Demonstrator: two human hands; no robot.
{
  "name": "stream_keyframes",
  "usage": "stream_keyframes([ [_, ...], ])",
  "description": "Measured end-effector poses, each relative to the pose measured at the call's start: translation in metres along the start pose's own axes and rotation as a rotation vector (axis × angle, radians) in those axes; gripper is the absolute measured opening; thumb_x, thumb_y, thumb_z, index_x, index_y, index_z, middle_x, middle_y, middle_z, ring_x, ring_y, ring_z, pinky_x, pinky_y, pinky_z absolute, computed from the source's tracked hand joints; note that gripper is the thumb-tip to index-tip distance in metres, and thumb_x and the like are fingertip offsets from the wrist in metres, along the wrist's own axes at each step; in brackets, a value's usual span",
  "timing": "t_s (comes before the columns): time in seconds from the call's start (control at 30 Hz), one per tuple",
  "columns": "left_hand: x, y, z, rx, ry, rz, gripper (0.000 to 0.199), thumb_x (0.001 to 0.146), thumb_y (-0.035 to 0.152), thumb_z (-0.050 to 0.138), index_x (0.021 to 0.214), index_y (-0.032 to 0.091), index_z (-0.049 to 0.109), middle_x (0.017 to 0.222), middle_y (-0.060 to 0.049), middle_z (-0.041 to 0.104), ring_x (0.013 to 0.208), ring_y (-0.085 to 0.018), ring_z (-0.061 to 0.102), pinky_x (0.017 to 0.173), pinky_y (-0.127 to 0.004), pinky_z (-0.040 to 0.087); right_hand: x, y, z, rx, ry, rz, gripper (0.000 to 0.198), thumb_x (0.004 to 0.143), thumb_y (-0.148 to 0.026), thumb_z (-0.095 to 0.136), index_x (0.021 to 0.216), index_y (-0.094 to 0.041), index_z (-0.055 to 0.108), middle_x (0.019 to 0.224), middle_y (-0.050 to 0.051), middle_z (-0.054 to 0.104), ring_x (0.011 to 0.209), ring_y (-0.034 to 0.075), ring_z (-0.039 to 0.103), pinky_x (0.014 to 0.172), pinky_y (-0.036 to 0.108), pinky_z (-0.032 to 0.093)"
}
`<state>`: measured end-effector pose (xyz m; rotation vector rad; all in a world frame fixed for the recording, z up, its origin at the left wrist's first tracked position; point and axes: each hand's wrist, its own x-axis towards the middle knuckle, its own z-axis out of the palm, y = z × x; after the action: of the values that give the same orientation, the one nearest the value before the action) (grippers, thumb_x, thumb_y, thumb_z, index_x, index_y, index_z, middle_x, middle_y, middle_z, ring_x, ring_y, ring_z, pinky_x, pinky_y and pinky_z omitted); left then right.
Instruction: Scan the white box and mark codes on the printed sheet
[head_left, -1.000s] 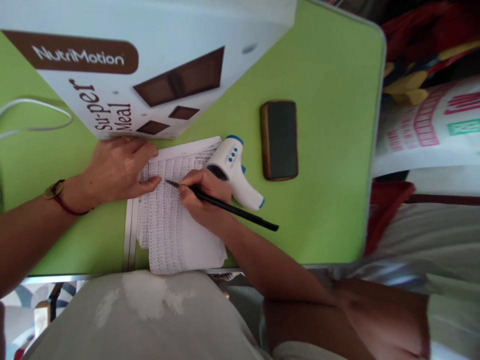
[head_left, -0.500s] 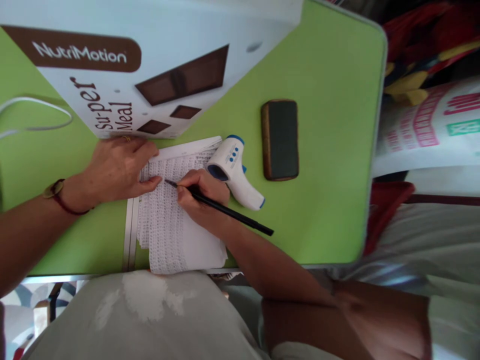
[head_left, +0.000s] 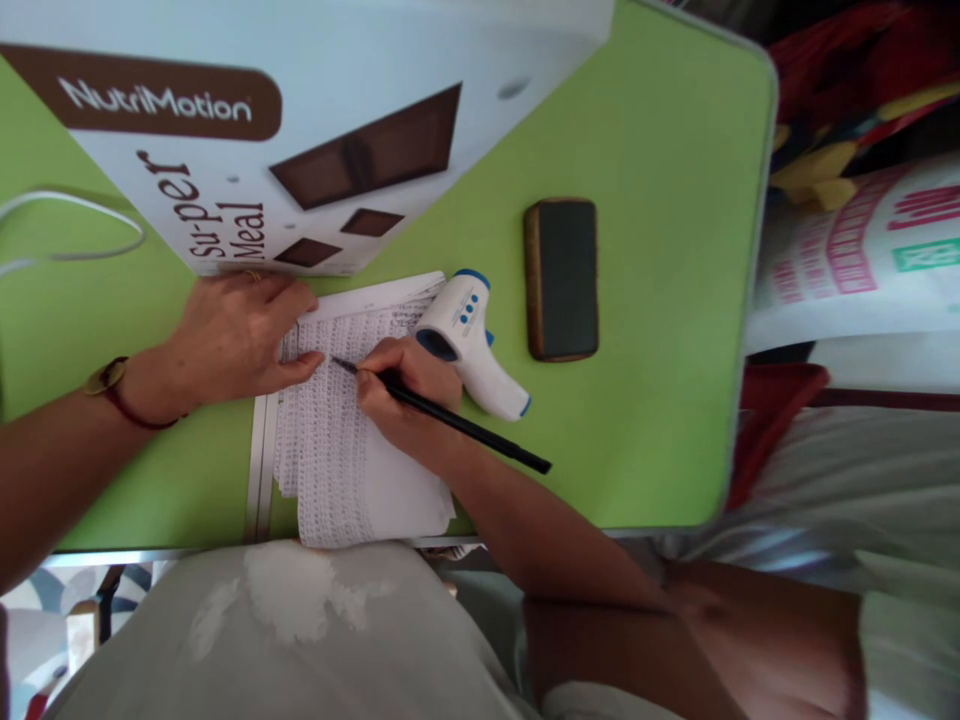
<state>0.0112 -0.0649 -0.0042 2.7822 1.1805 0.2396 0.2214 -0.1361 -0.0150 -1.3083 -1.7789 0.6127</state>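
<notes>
A stack of paper sheets (head_left: pixel 405 490), partly filled with rows of small handwriting, lies on the green table (head_left: pixel 652 430). My right hand (head_left: pixel 409 390) rests on it, fingers closed around a black pen (head_left: pixel 465 425) whose tip is at the written part. At the upper left of the sheets my left hand (head_left: pixel 244 335) lies flat, fingers apart, its thumb and fingertips touching the paper edge. Just beyond my right hand is a white and blue infrared thermometer (head_left: pixel 469 340), resting on the top corner of the papers.
A large white box (head_left: pixel 322 110) printed with brown lettering stands beyond my left hand. A dark phone-shaped block with brown sides (head_left: pixel 562 280) lies to the right. A white cable (head_left: pixel 82 200) curves at the left. Beyond the right table edge is a printed white sack (head_left: pixel 862 250).
The pen and my right hand have shifted very slightly to the right along the sheet. My left hand stays in place.
</notes>
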Motion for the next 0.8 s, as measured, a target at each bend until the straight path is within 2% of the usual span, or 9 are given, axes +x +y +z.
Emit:
stream_keyframes([
  [0.17,-0.0001,-0.0004,0.0005,0.014,0.026,0.017,0.04,0.09,0.049,0.055,0.112,0.019,0.068,0.09,-0.006,0.074,0.083,-0.025,0.07,0.068,-0.034,0.046,-0.0014,0.0012,-0.0014,-0.01,-0.038,0.011,0.018,0.074,-0.009,0.056,0.07,-0.025,0.051,0.056,-0.007,0.058,0.049,0.01,0.052,0.049,0.023,0.044],
  [0.47,-0.0012,-0.0034,0.0031,0.016,0.141,0.084,0.04,0.089,0.051,0.056,0.106,0.018,0.069,0.086,-0.006,0.074,0.076,-0.024,0.07,0.062,-0.034,0.046,0.0005,-0.0019,-0.0016,-0.056,-0.009,0.014,0.014,0.076,-0.013,0.055,0.069,-0.024,0.051,0.056,-0.007,0.057,0.048,0.009,0.052,0.047,0.023,0.043],
  [0.67,-0.0003,-0.0017,0.0003,0.014,0.044,0.029,0.038,0.089,0.049,0.057,0.109,0.019,0.068,0.09,-0.005,0.075,0.082,-0.024,0.071,0.067,-0.033,0.047,-0.0003,0.0003,-0.0004,-0.056,0.012,-0.011,0.017,0.074,-0.009,0.056,0.07,-0.025,0.049,0.057,-0.009,0.054,0.048,0.008,0.049,0.047,0.022,0.042],
  [0.8,0.0,-0.0024,-0.0002,-0.027,0.04,0.034,0.04,0.088,0.051,0.057,0.109,0.018,0.068,0.091,-0.007,0.074,0.084,-0.026,0.07,0.068,-0.035,0.048,-0.0018,0.0024,-0.0007,-0.004,0.0,-0.037,0.02,0.073,-0.007,0.056,0.07,-0.025,0.049,0.056,-0.009,0.053,0.047,0.009,0.048,0.046,0.023,0.04],
])
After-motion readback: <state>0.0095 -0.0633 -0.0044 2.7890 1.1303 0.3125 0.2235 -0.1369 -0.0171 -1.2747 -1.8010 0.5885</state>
